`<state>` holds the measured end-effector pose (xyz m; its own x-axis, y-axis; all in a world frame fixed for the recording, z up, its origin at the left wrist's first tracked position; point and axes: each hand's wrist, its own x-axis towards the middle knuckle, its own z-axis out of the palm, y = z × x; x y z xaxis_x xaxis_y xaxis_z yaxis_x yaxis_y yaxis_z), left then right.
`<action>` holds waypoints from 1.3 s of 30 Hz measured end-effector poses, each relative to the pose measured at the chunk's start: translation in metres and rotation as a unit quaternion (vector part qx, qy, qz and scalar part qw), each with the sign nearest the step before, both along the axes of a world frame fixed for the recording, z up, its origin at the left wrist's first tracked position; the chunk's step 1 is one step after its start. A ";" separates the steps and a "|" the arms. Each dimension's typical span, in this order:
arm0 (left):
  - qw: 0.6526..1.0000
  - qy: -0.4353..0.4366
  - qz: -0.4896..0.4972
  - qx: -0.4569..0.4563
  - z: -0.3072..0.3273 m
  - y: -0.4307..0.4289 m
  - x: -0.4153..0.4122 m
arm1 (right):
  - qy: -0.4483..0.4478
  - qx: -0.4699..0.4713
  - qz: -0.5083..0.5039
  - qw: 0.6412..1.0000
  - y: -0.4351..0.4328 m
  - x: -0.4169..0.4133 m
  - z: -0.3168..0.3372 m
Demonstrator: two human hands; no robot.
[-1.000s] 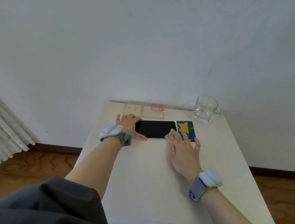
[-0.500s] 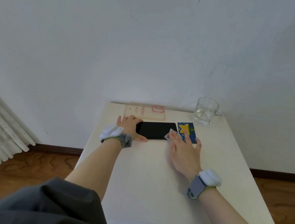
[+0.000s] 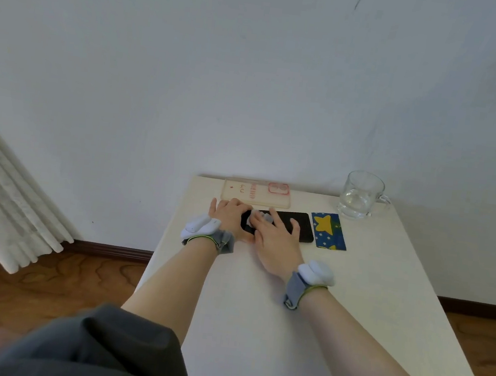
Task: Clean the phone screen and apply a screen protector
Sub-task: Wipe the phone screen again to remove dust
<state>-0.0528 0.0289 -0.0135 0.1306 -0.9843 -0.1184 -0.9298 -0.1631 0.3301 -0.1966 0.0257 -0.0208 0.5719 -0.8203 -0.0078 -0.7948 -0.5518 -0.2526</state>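
Observation:
A black phone (image 3: 299, 224) lies flat, screen up, near the far edge of the white table (image 3: 287, 316). My left hand (image 3: 231, 217) grips the phone's left end and holds it down. My right hand (image 3: 275, 237) lies over the left half of the screen, its fingers pressing a small white wipe (image 3: 263, 216) onto the glass. A pale flat packet with red print (image 3: 255, 192) lies just behind the phone against the wall.
A blue packet with yellow stars (image 3: 328, 231) lies right of the phone. A clear glass mug (image 3: 361, 196) with some water stands at the far right corner. White curtain (image 3: 6, 206) hangs at the left over the wooden floor.
My right hand has slid the wipe from the phone's right end across the screen to its left end. My left hand has stayed on the phone's left end.

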 end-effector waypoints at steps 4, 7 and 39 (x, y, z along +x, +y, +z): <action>1.000 -0.018 -0.001 -0.004 -0.001 0.001 0.001 | 0.017 -0.023 -0.034 0.999 -0.007 -0.019 -0.003; 1.000 -0.022 0.002 -0.007 -0.001 0.003 0.002 | 0.019 -0.029 -0.092 0.995 -0.012 -0.038 -0.005; 1.000 -0.003 0.021 -0.019 0.005 0.014 0.022 | -0.035 0.036 0.019 0.999 0.021 -0.009 -0.005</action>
